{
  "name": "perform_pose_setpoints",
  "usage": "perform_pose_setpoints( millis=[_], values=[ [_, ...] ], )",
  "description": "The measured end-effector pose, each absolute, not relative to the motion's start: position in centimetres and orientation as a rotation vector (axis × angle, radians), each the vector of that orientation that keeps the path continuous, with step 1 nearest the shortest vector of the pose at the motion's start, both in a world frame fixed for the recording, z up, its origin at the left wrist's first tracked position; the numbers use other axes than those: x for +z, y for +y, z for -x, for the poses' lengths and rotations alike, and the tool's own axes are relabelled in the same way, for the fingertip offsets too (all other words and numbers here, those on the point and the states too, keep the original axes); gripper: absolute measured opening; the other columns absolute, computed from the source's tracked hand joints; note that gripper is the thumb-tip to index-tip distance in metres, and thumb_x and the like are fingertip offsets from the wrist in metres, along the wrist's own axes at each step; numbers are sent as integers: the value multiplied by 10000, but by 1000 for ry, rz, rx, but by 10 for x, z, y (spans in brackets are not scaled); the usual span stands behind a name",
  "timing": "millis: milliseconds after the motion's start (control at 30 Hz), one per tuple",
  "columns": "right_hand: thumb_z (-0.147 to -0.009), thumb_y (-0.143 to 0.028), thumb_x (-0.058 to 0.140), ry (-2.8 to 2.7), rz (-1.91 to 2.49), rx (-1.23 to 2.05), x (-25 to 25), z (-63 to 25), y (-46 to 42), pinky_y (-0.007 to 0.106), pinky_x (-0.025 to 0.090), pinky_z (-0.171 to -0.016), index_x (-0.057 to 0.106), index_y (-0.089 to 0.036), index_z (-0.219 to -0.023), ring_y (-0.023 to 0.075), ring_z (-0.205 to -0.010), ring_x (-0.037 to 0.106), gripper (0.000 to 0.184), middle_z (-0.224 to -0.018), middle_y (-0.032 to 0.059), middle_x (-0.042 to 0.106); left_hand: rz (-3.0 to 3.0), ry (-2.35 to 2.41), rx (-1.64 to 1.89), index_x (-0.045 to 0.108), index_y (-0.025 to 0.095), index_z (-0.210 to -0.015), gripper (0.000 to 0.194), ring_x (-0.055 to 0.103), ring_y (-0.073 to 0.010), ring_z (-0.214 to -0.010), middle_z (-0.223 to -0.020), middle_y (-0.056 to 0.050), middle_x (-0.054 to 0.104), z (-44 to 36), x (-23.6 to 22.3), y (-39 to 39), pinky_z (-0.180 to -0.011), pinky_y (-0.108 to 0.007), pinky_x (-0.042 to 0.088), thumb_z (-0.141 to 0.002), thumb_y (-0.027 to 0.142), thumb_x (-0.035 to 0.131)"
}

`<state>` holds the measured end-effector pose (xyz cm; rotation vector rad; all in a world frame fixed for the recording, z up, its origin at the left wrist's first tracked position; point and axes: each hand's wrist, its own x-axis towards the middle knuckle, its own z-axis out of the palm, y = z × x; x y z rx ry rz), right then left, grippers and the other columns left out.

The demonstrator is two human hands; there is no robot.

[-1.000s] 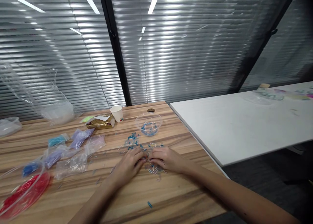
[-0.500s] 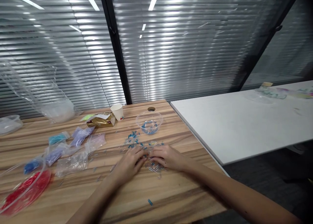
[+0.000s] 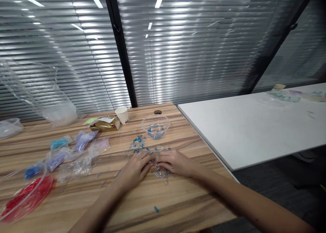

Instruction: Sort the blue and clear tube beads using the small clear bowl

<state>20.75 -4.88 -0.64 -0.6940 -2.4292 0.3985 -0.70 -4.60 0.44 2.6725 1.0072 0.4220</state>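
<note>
My left hand (image 3: pixel 139 165) and my right hand (image 3: pixel 173 162) meet fingertip to fingertip just above the wooden table. Both are closed in a pinch; whatever lies between the fingers is too small and hidden to make out. Loose blue and clear capsule pieces (image 3: pixel 138 143) are scattered beyond my left fingers. More clear capsule pieces (image 3: pixel 161 173) lie under and in front of my right fingers. Behind the hands stands a clear round bowl (image 3: pixel 156 126) with blue pieces in its bottom. A lone blue capsule (image 3: pixel 156 209) rests near the table's front.
Leftward are small plastic bags of purple pieces (image 3: pixel 85 140), a bag of teal pieces (image 3: pixel 60 142), a clear bag (image 3: pixel 76 169) and a container of red pieces (image 3: pixel 28 199). A paper cup (image 3: pixel 122 115) stands beside a gold box (image 3: pixel 105 124). A white table (image 3: pixel 254 131) adjoins on the right.
Both hands keep nearly the same place and pinch, fingertips together. The view has tilted very slightly; nothing else visibly moves.
</note>
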Motion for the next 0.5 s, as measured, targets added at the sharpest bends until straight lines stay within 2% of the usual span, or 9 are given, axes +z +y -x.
perform_pose_setpoints(
  millis=[500],
  values=[
    [-928,-206,461,-2447,706,375,-6,-208,-49,244,466,-683,644,-146,-879,146,-735,588,199,-829,55,652,-2729,994,392,568,195,-1070,221,532,-212,-945,-982,-75,584,5,7,-49,-838,-337,424,-945,223,389]
  ],
)
